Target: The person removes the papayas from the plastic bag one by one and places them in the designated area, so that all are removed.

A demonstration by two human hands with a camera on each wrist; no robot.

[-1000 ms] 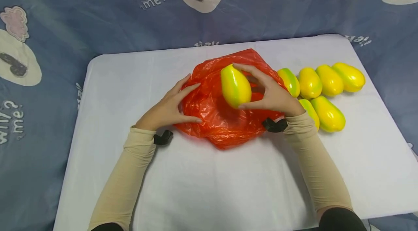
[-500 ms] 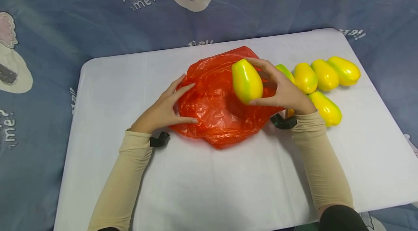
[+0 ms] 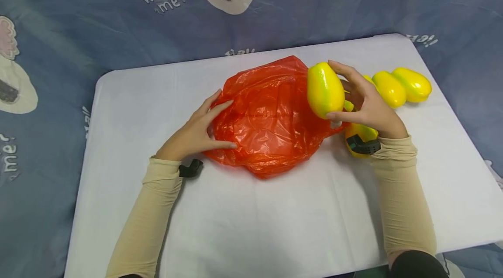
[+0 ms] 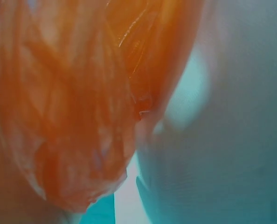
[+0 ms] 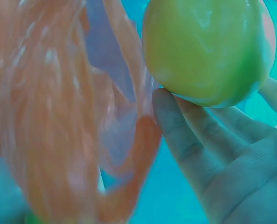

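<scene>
A shiny yellow papaya with a green stripe (image 3: 324, 90) is held up by my right hand (image 3: 367, 103), thumb below and fingers behind it. It hangs over the right edge of a crumpled red plastic bag (image 3: 271, 116). My left hand (image 3: 192, 132) rests at the bag's left side, its fingers and thumb spread over the rim. In the right wrist view, the papaya (image 5: 204, 51) sits at the fingertips, with the bag (image 5: 50, 116) beside the thumb side. The left wrist view is mostly filled by the bag's side (image 4: 73, 107).
More yellow papayas (image 3: 412, 85) lie at the right of the white table (image 3: 251, 217), partly hidden behind my right hand. One papaya (image 3: 363, 132) sits under my right wrist. A blue printed cloth (image 3: 118, 16) hangs behind the table.
My right hand has moved right with the papaya, from over the bag's middle to its right edge. My left hand stays at the bag's left side. The head view has shifted slightly.
</scene>
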